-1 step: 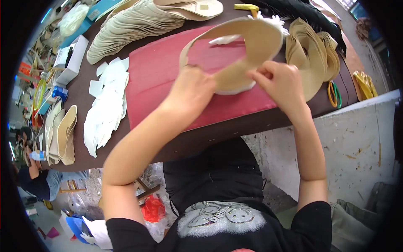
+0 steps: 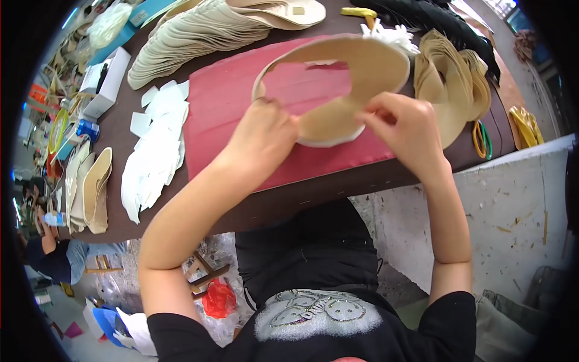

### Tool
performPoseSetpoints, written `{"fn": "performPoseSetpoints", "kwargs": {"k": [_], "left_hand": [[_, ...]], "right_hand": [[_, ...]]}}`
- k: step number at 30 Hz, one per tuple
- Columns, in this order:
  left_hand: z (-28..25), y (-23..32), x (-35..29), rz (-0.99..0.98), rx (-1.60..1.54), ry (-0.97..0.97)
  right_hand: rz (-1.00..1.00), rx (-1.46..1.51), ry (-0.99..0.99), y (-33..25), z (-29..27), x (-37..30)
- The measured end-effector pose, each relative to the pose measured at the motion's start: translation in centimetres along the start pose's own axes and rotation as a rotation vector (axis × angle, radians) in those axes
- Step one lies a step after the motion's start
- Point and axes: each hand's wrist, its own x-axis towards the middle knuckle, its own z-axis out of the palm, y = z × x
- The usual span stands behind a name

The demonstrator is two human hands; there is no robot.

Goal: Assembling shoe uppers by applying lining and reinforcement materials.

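Note:
Between my two hands a tan shoe upper (image 2: 379, 65) is held up in a curved loop, with a pale edge along its lower side. My left hand (image 2: 265, 128) is closed round its left end, the fingertips partly hidden behind the hand. At the lower right part of the loop, my right hand (image 2: 401, 123) has thumb and fingers pinched at the edge. Below lies a red mat (image 2: 223, 130) on the dark brown table (image 2: 289, 198). Just right of my right hand stands a stack of tan uppers (image 2: 443, 78).
White cut pieces (image 2: 158, 145) lie overlapped left of the mat. A long nested stack of beige uppers (image 2: 199, 42) fills the back left. Scissors (image 2: 482, 140) with orange and green handles lie at the right edge. A white box (image 2: 108, 81) stands far left; a co-worker (image 2: 51, 256) sits beyond.
The upper's loop has tilted and its lower edge has come down toward me. My left hand has shifted a little left and nearer; the right hand keeps its pinch.

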Motion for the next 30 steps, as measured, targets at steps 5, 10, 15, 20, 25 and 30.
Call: {"fn": "performPoseSetpoints", "kwargs": {"k": [5,10,15,20,25,30], "left_hand": [[0.6,-2.6,-9.5,0.047,0.111,0.037],[1.9,-2.3,-15.2,-0.031,0.202,-0.026],[1.6,-1.8,-14.7,-0.197,-0.183,-0.001],[1.1,-1.3,-14.0,-0.273,-0.445,0.167],[1.3,-1.1,-14.1,-0.501,-0.563,0.172],[2.3,-1.1,-13.9,-0.643,-0.528,0.154]], "right_hand": [[-0.612,0.056,0.044,-1.5,4.2,0.8],[-0.734,0.019,-0.180,-2.1,7.0,1.7],[-0.796,-0.152,-0.173,-4.4,7.2,2.8],[-0.788,-0.189,-0.253,-6.7,8.0,3.6],[-0.855,-0.107,-0.204,-7.7,9.7,4.3],[-0.847,-0.172,-0.171,-9.3,9.6,5.4]]}}
